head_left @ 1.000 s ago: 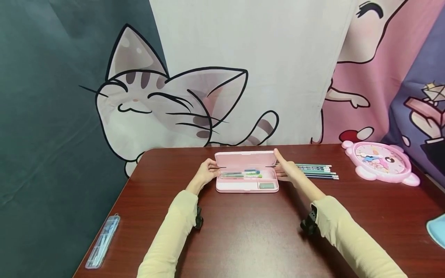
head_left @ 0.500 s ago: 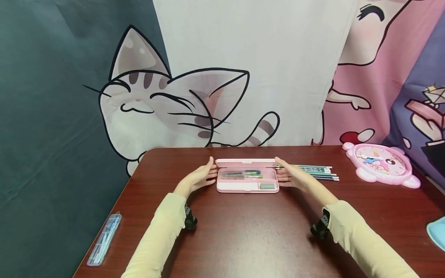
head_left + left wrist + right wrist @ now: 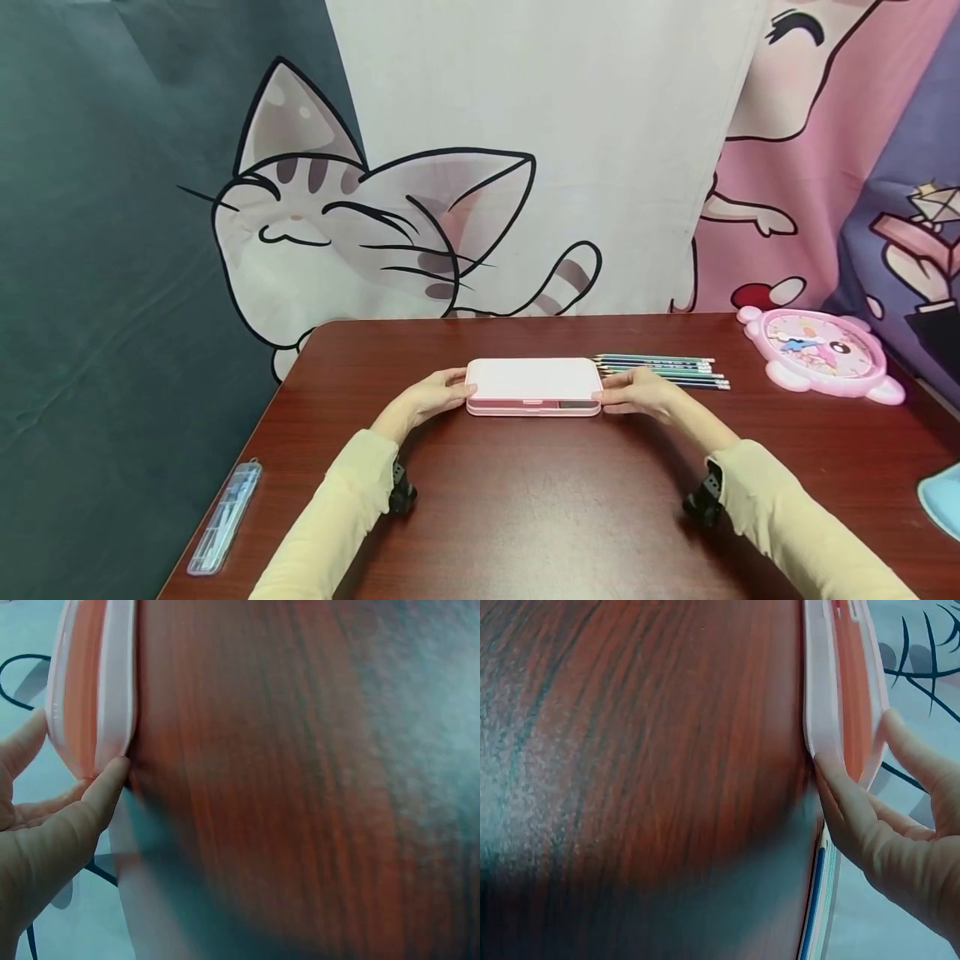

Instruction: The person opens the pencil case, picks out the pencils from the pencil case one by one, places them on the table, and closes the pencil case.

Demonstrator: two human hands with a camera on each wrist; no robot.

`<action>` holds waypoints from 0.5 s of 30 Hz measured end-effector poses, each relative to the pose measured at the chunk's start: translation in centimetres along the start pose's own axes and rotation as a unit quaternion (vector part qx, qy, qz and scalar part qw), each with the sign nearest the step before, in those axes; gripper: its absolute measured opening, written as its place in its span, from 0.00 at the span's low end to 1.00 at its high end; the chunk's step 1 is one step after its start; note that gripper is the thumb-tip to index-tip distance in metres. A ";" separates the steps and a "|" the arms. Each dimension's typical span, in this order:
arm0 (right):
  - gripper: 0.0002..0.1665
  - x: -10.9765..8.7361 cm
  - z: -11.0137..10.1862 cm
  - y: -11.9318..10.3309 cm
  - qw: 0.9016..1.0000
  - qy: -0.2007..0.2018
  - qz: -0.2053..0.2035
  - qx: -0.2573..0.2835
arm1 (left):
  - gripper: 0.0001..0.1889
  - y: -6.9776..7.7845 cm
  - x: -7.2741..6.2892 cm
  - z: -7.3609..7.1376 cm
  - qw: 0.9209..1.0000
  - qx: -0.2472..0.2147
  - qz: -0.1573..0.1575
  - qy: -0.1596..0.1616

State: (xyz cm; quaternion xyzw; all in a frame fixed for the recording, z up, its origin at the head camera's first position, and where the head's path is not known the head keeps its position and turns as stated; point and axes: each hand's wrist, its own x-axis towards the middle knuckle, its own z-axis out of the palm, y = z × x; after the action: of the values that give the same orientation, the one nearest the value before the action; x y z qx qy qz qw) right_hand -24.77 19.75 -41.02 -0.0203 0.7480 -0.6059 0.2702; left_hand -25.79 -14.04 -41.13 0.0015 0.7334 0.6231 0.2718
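Observation:
A pink pencil case (image 3: 534, 379) lies on the table with its lid lowered and a narrow gap along the front. Through that gap a grey-green corner piece shows; the pens inside are hidden. My left hand (image 3: 429, 402) grips the case's left end, thumb on the lid edge and fingers at the base. At the opposite end, my right hand (image 3: 639, 392) holds it the same way. Both wrist views show the lid (image 3: 61, 682) and base (image 3: 821, 682) apart between thumb and fingers. Several pencils (image 3: 660, 367) lie just behind the right hand, partly covered by it.
A pink animal-shaped clock (image 3: 821, 350) lies at the back right. Near the left edge rests a clear, light-blue slim case (image 3: 225, 518). A light-blue object (image 3: 941, 500) is cut off at the right edge. A cartoon cloth (image 3: 600, 167) hangs behind the table (image 3: 525, 500).
The pencil case's lid has swung forward and down from upright, covering the pens. Both hands went from the sides of the raised lid to gripping the case's ends.

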 end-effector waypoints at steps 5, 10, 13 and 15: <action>0.35 -0.2 0.9 -0.1 0.994 0.050 -0.012 -0.101 | 0.32 -0.5 -0.2 0.4 0.999 0.040 0.016 0.021; 0.31 -0.4 1.3 -0.6 0.979 0.071 -0.046 -0.186 | 0.33 -0.7 0.1 0.4 0.996 0.076 0.031 0.043; 0.27 -0.4 1.3 -1.1 0.969 0.075 -0.060 -0.227 | 0.34 -1.4 1.1 0.1 0.991 0.112 0.060 0.046; 0.24 -0.4 1.4 -1.3 0.960 0.081 -0.072 -0.258 | 0.34 -1.1 1.2 0.3 0.986 0.143 0.058 0.060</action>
State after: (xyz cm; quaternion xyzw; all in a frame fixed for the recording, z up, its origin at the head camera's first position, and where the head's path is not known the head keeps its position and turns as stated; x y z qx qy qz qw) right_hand -24.25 18.30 -39.85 -0.0946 0.8947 -0.4100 0.1500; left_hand -26.35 -13.55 -42.61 0.0459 0.8286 0.5254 0.1877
